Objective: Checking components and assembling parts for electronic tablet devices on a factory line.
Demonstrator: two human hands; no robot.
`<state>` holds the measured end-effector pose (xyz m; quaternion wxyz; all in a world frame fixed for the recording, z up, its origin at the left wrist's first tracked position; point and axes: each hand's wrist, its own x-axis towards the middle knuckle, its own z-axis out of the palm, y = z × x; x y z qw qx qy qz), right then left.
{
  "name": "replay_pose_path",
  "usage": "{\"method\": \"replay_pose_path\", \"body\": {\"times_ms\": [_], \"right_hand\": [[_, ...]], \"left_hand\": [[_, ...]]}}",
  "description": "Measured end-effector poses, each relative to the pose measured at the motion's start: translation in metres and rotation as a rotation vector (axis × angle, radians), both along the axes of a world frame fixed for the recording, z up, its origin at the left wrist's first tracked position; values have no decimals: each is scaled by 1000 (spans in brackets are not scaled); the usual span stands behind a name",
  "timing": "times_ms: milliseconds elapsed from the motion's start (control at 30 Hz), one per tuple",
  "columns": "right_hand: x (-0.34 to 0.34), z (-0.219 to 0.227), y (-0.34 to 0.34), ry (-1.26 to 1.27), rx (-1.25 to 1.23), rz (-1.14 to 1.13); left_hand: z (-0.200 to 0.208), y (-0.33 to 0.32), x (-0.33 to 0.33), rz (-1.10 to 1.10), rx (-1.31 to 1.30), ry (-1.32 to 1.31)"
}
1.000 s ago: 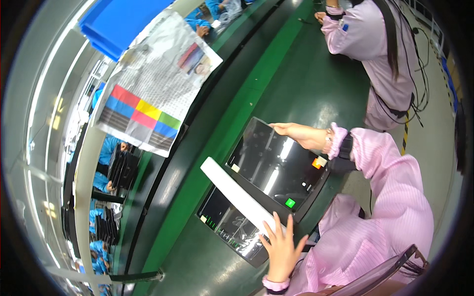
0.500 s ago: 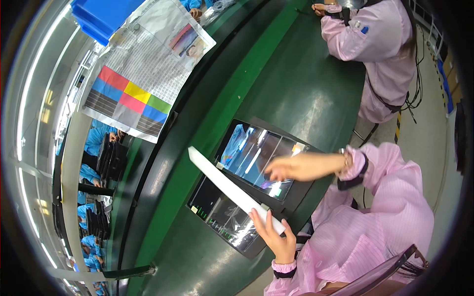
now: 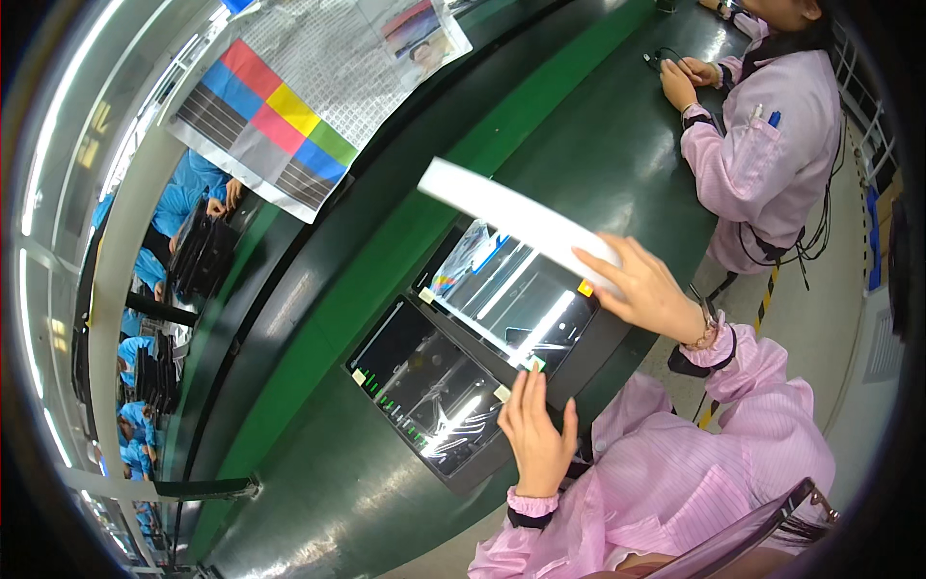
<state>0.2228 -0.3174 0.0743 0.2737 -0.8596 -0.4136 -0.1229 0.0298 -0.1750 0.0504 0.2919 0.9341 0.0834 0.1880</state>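
My right hand [image 3: 651, 289] grips one end of a long white strip [image 3: 516, 214]. The strip is slightly blurred and held over the upper edge of a lit flat screen [image 3: 511, 294] in a dark frame. My left hand [image 3: 537, 434] has its fingers stretched out, fingertips at a small green tab [image 3: 536, 364] on that screen's near corner. A second flat screen [image 3: 434, 391], darker and glossy, lies beside it to the lower left, with small pale tabs and a row of green marks along one edge. Both screens show bright reflections.
A printed sheet with colour blocks [image 3: 289, 116] hangs beyond the green bench [image 3: 318, 473]. A co-worker in pink [image 3: 762, 145] sits at the upper right, holding a thin dark cable. People in blue [image 3: 183, 198] work at the far left near stacked black items [image 3: 203, 241].
The white strip has passed from my left hand to my right and moved up and right, off the darker screen. My left hand now reaches to the lit screen's corner.
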Motion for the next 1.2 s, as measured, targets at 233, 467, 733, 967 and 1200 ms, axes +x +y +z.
{"method": "replay_pose_path", "body": {"times_ms": [233, 467, 733, 967, 1200], "right_hand": [[16, -20, 2, 43, -138, -8], [20, -27, 5, 94, -141, -18], [21, -25, 7, 209, -141, -55], [22, -27, 7, 216, -138, -48], [23, -30, 9, 212, -135, -59]], "left_hand": [[-2, 11, -1, 74, 65, 80], [-10, 11, 1, 36, 123, 172], [-14, 9, 4, 34, 262, 248], [4, 16, 13, 37, 201, 362], [9, 31, 22, 146, 148, 349]]}}
